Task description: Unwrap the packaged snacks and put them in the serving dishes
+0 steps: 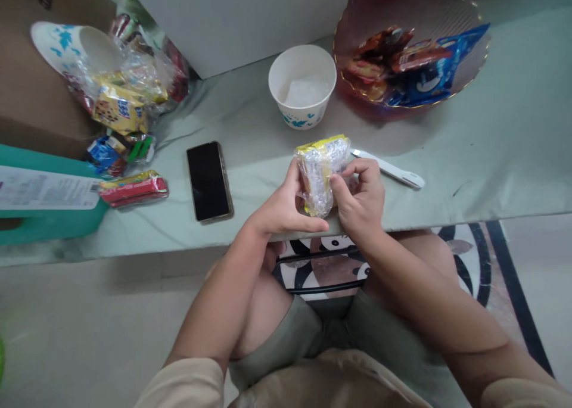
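Between my two hands is a yellow snack packet in clear plastic wrap (pixel 318 173), held above the table's front edge. My left hand (pixel 288 204) grips its left side, the thumb stretched along underneath. My right hand (pixel 363 196) pinches the wrapping on the right side between thumb and fingers. Just right of the packet lies a white utility knife (pixel 393 168), partly hidden by my right hand. Behind the packet stands a white paper cup (pixel 302 113) with blue leaf prints and something whitish inside.
A clear gold-rimmed bowl (pixel 342 89) of wrapped snacks stands back right. A black phone (pixel 208 181) lies left of my hands. Farther left are piled snack packets (pixel 118 107), a tipped paper cup (pixel 60 47), a red packet (pixel 136 190) and a green box (pixel 49 223).
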`<move>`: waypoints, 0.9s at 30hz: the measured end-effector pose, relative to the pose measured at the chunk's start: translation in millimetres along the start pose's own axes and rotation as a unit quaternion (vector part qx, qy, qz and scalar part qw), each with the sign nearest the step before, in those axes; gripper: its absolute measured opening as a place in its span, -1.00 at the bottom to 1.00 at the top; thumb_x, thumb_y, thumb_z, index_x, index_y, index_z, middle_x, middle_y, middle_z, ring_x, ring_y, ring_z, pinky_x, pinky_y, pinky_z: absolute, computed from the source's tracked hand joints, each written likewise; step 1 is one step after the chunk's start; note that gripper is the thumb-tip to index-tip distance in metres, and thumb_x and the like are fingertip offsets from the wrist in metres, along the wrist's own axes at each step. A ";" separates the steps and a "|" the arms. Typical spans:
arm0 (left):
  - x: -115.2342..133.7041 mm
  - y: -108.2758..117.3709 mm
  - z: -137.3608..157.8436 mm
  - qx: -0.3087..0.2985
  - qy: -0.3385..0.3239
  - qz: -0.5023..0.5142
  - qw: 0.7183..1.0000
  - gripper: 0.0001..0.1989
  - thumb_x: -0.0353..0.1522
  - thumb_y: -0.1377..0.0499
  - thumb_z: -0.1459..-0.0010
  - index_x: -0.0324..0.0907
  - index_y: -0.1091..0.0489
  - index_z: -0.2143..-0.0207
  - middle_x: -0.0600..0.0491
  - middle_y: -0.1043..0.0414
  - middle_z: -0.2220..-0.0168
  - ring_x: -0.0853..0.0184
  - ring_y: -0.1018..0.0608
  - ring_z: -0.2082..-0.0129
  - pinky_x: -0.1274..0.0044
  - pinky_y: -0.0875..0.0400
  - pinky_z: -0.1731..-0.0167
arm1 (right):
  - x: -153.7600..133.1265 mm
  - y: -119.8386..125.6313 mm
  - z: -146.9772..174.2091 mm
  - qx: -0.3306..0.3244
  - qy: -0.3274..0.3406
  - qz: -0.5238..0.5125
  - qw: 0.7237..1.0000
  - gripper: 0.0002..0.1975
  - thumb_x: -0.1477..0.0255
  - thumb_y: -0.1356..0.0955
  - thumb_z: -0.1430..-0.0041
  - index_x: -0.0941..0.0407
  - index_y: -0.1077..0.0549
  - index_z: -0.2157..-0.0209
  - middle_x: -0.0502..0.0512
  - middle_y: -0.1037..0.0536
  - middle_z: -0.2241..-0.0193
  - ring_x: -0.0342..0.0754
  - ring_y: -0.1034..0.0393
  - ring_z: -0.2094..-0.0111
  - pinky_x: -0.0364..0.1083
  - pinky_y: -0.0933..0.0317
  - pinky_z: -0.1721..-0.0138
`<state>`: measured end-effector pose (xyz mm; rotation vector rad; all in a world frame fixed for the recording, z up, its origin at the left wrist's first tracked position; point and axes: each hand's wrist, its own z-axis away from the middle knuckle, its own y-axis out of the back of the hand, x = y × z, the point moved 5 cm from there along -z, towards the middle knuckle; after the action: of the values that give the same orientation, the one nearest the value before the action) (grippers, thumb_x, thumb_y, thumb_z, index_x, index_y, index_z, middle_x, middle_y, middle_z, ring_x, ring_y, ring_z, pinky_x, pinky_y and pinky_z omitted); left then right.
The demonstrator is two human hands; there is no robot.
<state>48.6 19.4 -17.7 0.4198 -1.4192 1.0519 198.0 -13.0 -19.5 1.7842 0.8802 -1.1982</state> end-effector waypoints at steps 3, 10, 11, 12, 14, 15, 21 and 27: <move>-3.1 3.4 -1.8 0.055 -0.012 -0.075 0.996 -0.05 -0.26 -0.58 0.29 -0.04 -0.26 -0.17 -0.08 -0.43 -0.11 0.05 -0.51 -0.16 0.30 -0.40 -0.15 | -3.6 -3.5 2.2 0.002 0.011 0.008 1.000 -0.84 0.31 -0.39 -0.21 0.02 -0.31 0.34 0.04 -0.36 0.30 -0.05 -0.32 0.24 -0.03 -0.26 0.23; -13.3 22.0 -11.8 0.195 -0.082 -0.065 0.975 -0.35 -0.05 -0.44 0.02 -0.05 -0.32 -0.05 -0.03 -0.50 -0.01 0.17 -0.57 -0.01 0.35 -0.45 -0.08 | -8.0 13.4 -10.0 -0.014 0.124 0.062 0.990 -0.90 0.33 -0.29 -0.27 0.03 -0.32 0.20 0.12 -0.39 0.22 0.05 -0.35 0.13 0.09 -0.29 0.07; -14.2 26.6 -13.3 0.203 -0.094 -0.060 0.973 -0.32 -0.01 -0.45 0.04 -0.04 -0.32 -0.05 -0.02 -0.49 -0.01 0.17 -0.58 -0.01 0.34 -0.46 -0.07 | -6.1 22.4 -16.0 -0.004 0.141 0.115 0.983 -0.88 0.32 -0.31 -0.25 0.03 -0.34 0.20 0.14 -0.41 0.22 0.09 -0.35 0.10 0.13 -0.27 0.02; -14.8 31.2 -14.4 0.209 -0.104 -0.058 0.971 -0.30 0.01 -0.45 0.06 -0.03 -0.31 -0.05 -0.02 -0.49 -0.01 0.17 -0.58 -0.01 0.33 -0.47 -0.08 | -2.4 32.0 -22.8 0.007 0.145 0.178 0.973 -0.86 0.32 -0.32 -0.23 0.04 -0.37 0.19 0.16 -0.43 0.21 0.12 -0.35 0.08 0.17 -0.24 -0.02; -15.1 39.0 -15.5 0.220 -0.123 -0.062 0.966 -0.29 0.04 -0.45 0.06 -0.01 -0.30 -0.05 -0.01 -0.47 -0.02 0.17 -0.57 -0.02 0.32 -0.47 -0.10 | 10.5 49.7 -36.0 0.003 0.115 0.295 0.949 -0.79 0.32 -0.36 -0.17 0.06 -0.45 0.14 0.21 -0.47 0.17 0.17 -0.35 0.06 0.20 -0.22 -0.03; -15.0 42.1 -15.6 0.228 -0.131 -0.064 0.963 -0.31 0.04 -0.44 0.04 0.01 -0.30 -0.05 -0.01 -0.47 -0.03 0.17 -0.57 -0.04 0.31 -0.47 -0.11 | 18.1 56.7 -41.1 -0.012 0.092 0.335 0.938 -0.75 0.31 -0.38 -0.16 0.06 -0.48 0.13 0.23 -0.48 0.17 0.18 -0.35 0.08 0.19 -0.23 0.00; -16.2 46.1 -17.0 0.247 -0.148 -0.055 0.956 -0.36 0.02 -0.42 -0.02 0.06 -0.26 -0.05 0.01 -0.43 -0.07 0.18 -0.57 -0.07 0.30 -0.48 -0.11 | 29.9 67.4 -36.3 -0.076 0.026 0.352 0.933 -0.76 0.23 -0.35 -0.23 0.09 -0.55 0.22 0.16 -0.51 0.39 0.08 -0.38 0.33 0.04 -0.22 0.24; -12.6 34.4 -18.7 0.219 -0.191 -0.146 0.946 -0.40 0.05 -0.36 -0.10 0.03 -0.24 -0.06 0.01 -0.47 -0.03 0.23 -0.59 -0.02 0.36 -0.48 -0.09 | -2.4 27.6 -13.2 -0.185 -0.029 0.070 0.980 -0.65 0.14 -0.25 -0.36 0.09 -0.53 0.17 -0.05 -0.39 0.57 -0.13 -0.25 0.55 -0.11 -0.13 0.43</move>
<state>34.8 47.7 -44.3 1.1756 -1.3914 1.0731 226.4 -13.6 -7.7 1.4751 0.8649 -0.9228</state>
